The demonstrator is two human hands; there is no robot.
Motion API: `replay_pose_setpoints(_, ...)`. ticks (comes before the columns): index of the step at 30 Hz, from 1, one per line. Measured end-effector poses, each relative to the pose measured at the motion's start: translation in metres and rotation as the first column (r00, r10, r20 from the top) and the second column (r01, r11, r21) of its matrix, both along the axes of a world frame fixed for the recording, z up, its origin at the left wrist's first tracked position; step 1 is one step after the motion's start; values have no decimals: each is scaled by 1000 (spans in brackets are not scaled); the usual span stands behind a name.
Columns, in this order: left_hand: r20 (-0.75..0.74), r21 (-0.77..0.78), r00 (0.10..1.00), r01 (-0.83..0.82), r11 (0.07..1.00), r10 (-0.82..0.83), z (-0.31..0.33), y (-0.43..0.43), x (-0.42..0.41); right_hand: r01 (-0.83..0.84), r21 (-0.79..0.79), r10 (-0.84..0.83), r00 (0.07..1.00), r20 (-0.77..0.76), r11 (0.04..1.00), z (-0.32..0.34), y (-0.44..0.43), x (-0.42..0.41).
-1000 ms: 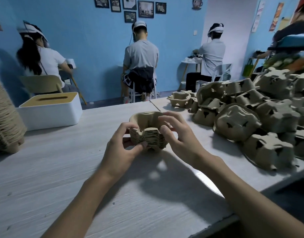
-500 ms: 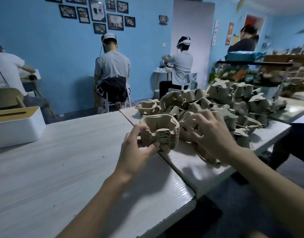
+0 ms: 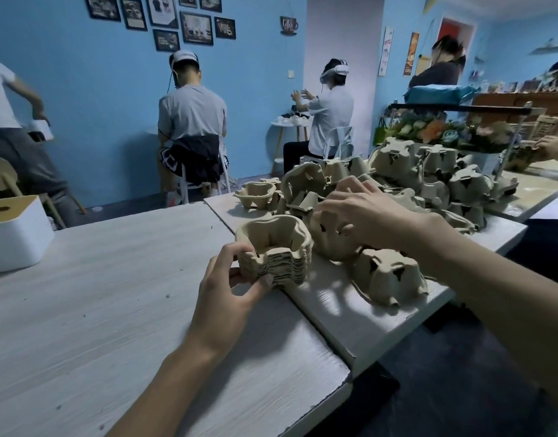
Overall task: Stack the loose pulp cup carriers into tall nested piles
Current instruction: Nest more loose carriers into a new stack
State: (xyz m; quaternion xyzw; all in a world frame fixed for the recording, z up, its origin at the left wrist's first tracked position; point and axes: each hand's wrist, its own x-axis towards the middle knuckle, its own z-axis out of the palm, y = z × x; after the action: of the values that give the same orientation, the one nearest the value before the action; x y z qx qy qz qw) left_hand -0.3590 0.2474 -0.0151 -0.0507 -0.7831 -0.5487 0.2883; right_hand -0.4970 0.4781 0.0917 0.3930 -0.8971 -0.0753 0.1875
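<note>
The tables [image 3: 82,310] stand edge to edge, and the heap [image 3: 429,171] of loose carriers covers the far right one, mostly lying bottom-up. The stack [image 3: 274,250], several carriers nested cups-up, sits at the seam between the tables, just beside the heap's near edge. A second ago both hands were on that stack. Since then the right hand [image 3: 359,216] has let go and reached out over an upturned carrier [image 3: 331,244] next to it, its thumb on the near wall and its fingers arched over the top. Whether they have closed on it I cannot tell. The left hand [image 3: 230,288] still pinches the stack's near corner between thumb and fingertips, steadying it. The last carrier seems seated, and the next one will probably need turning over before it nests.
</note>
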Motion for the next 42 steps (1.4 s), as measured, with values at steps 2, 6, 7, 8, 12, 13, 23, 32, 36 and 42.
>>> replay_pose_setpoints(2, -5, 10, 1000, -8, 1000, 8, -1, -1, 1, -22, -101, 23, 1000, 11, 995, 2, 2, -2)
replay_pose_setpoints(6, -16, 26, 1000, -14, 1000, 14, -1, -4, 4, 16, -510, 39, 995, 97, 860, 6, 2, 13)
replay_pose_setpoints(7, -14, 29, 1000, -12, 999, 12, 0, -4, 5, 32, -628, 69, 988, 135, 778, 4, 0, 21)
replay_pose_setpoints(8, -12, 30, 1000, -12, 999, 12, 0, -4, 6, 52, -738, 130, 974, 187, 673, 0, -2, 28)
replay_pose_setpoints(12, -17, 28, 1000, -17, 999, 17, -1, -5, 8, 204, -879, 303, 885, 354, 430, -26, -8, 57)
replay_pose_setpoints(13, -17, 32, 1000, -21, 999, 22, -1, -6, 9, 235, -881, 299, 878, 373, 410, -33, -6, 59)
replay_pose_setpoints(23, -12, 37, 999, -32, 999, 32, -1, -9, 13, 298, -789, 195, 866, 460, 538, -47, 5, 66)
replay_pose_setpoints(32, -24, 31, 1000, 0, 1000, 1, -1, -7, 13, 206, -938, 309, 906, 290, 278, -42, 9, 68)
replay_pose_setpoints(36, -17, 9, 999, 52, 999, -51, 0, -4, 16, 179, -936, 508, 801, 317, 302, -31, -13, 83)
replay_pose_setpoints(42, -30, -19, 995, 96, 995, -97, 0, -4, 18, 165, -893, 536, 749, 389, 418, -36, -43, 91)
